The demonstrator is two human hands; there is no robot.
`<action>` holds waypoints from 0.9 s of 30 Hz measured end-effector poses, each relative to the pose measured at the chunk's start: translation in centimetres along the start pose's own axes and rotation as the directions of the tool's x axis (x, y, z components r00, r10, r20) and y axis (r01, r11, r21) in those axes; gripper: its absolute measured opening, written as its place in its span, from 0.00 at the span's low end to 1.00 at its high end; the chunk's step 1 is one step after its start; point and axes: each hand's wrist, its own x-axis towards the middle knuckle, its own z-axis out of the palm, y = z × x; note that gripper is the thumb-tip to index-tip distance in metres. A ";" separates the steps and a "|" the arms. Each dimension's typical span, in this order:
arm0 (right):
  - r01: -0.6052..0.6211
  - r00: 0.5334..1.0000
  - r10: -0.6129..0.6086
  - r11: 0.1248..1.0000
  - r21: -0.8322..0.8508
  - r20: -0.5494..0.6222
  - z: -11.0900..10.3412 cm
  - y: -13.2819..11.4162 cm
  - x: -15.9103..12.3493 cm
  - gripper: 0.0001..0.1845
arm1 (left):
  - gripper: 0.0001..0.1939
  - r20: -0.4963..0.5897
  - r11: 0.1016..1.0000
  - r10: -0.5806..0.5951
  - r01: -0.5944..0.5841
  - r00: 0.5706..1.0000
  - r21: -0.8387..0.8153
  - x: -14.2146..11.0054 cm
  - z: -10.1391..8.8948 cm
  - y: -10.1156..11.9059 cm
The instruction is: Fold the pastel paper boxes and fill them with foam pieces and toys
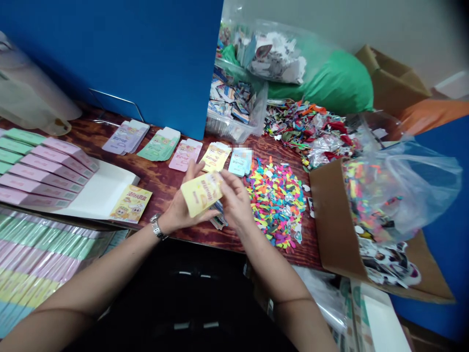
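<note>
In front of me, over the table's front part, a small yellow printed carton (201,195) is held tilted between both hands. My left hand (178,208), with a metal watch at the wrist, is closed on its left side. My right hand (236,198) pinches its right edge. Beneath the hands, a small stack of cards (219,220) is partly hidden. Beyond them lie flat carton stacks in a row: purple (124,138), green (160,145), pink (185,155), yellow (216,155) and blue (239,161). Many bright small pieces (280,200) are heaped right of my right hand.
Pink boxes (47,173) and a white tray with a yellow box (131,204) stand left. A blue partition (146,58) rises behind. At right are a clear bin (252,117), a heap of colourful scraps (311,127) and an open cardboard box (331,220).
</note>
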 end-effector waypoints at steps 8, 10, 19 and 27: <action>0.175 0.941 0.221 0.331 -0.927 0.257 -4.0 0.6 -3.7 0.26 | 0.42 -0.151 0.986 -0.150 0.160 0.977 0.054 -0.7 -1.3 -1.8; 0.166 0.933 0.295 0.159 -0.973 0.208 -4.3 1.4 -4.7 0.27 | 0.43 -0.086 0.977 -0.205 0.209 0.975 0.045 -1.0 -1.3 -2.1; 0.000 0.978 0.161 0.642 -0.767 0.135 -6.9 0.1 -5.0 0.10 | 0.43 0.116 0.970 -0.241 0.239 0.963 0.031 -1.6 -0.4 -3.1; 0.455 0.883 -0.370 0.528 -0.717 0.288 -5.9 -5.2 -2.9 0.12 | 0.30 0.173 0.968 -0.091 0.046 0.981 0.247 -1.7 0.3 -2.3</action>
